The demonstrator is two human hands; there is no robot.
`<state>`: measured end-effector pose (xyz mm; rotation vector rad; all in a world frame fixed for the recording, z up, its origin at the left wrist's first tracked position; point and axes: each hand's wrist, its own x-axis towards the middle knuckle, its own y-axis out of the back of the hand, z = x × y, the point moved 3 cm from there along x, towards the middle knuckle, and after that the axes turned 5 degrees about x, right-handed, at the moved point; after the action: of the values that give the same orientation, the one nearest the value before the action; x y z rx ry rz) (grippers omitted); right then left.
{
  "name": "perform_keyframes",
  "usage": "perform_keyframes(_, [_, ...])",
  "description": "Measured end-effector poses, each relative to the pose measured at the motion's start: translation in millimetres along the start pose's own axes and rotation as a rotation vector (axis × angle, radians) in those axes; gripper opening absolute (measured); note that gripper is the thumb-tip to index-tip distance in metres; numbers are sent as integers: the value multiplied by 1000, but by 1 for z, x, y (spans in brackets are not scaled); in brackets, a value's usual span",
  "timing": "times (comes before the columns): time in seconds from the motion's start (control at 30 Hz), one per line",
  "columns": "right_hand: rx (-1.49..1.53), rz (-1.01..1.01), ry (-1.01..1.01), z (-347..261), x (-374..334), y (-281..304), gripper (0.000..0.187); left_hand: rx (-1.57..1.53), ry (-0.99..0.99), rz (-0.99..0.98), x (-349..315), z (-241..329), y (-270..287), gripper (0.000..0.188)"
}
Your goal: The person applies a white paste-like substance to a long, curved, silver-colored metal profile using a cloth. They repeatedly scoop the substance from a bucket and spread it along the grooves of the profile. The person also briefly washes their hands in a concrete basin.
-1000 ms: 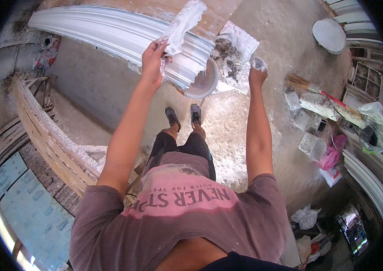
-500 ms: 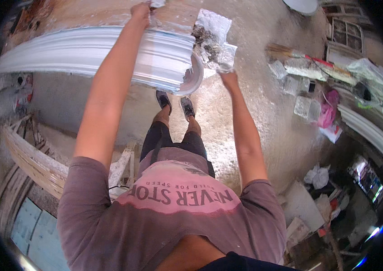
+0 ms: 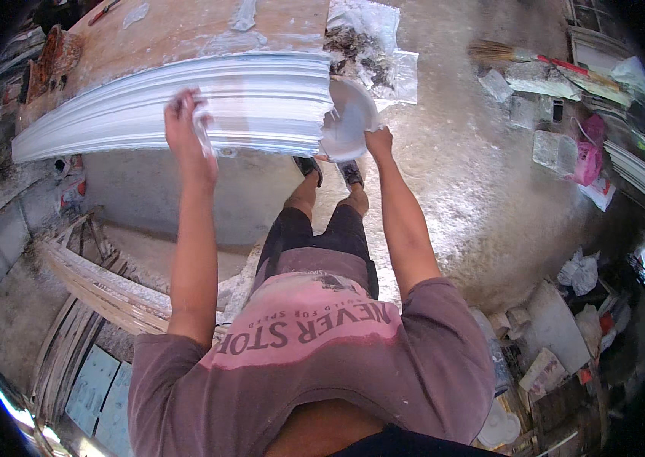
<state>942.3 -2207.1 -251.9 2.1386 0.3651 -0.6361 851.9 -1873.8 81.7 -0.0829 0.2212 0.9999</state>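
Observation:
A long white ridged moulding (image 3: 261,99), probably plaster, lies along the near edge of a wooden board (image 3: 178,34). My left hand (image 3: 189,133) is raised in front of its middle, smeared by motion. Something whitish shows along the palm side, but whether it is held or just a coating is unclear. At the moulding's right end is a round pale basin (image 3: 354,114), partly hidden by the moulding's ragged end. My right hand (image 3: 379,141) is closed on the basin's right rim. A white strip (image 3: 244,15) lies on the board's far part.
White sheets (image 3: 405,72) with dark debris lie beyond the basin. On the floor at right are a broom (image 3: 494,52), clear plastic tubs (image 3: 555,152) and a pink bag (image 3: 589,161). A wooden trestle (image 3: 102,282) stands at lower left. My feet are below the moulding's right end.
My left hand has come back from the board's far part to the moulding's front. My right hand has moved from beside the white sheets down to the basin rim. More of the basin shows.

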Motion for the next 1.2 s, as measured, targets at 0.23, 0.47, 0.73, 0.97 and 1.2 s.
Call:
perform_keyframes(0.23, [-1, 70, 26, -3, -51, 147, 45, 226, 484, -482, -152, -114, 6, 29])
perform_keyframes(0.47, [-65, 147, 91, -29, -100, 248, 40, 83, 855, -603, -201, -202, -70, 61])
perform_keyframes(0.73, [69, 98, 213, -3, -148, 330, 33, -163, 806, -533, -205, -183, -140, 55])
perform_keyframes(0.97, [-129, 454, 522, -20, -197, 358, 46, -655, 295, -490, -224, -62, -147, 44])
perform_keyframes(1.2, [83, 40, 715, -111, -196, 278, 39, -467, -109, -552, -238, 4, -122, 41])
